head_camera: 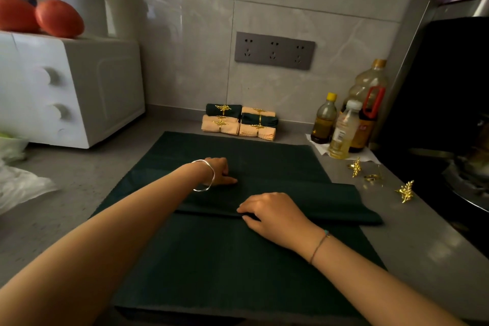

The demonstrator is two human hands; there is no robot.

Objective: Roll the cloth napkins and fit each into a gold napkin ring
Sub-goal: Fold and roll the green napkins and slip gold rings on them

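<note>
A dark green cloth napkin (238, 259) lies spread on the grey counter, with a folded band (330, 204) across its middle. My left hand (218, 171) presses on the cloth just beyond the band, fingers curled under. My right hand (275, 213) pinches the near edge of the folded band. Several rolled napkins in gold rings (239, 122), green and peach, are stacked against the back wall. Three loose gold leaf-shaped rings lie on the counter to the right (354, 167) (373, 177) (404, 190).
A white microwave (66, 92) with tomatoes (59, 17) on top stands at the left. Oil and sauce bottles (349, 119) stand at the back right, beside a black stove (449, 114). A plastic bag (18, 185) lies at the left edge.
</note>
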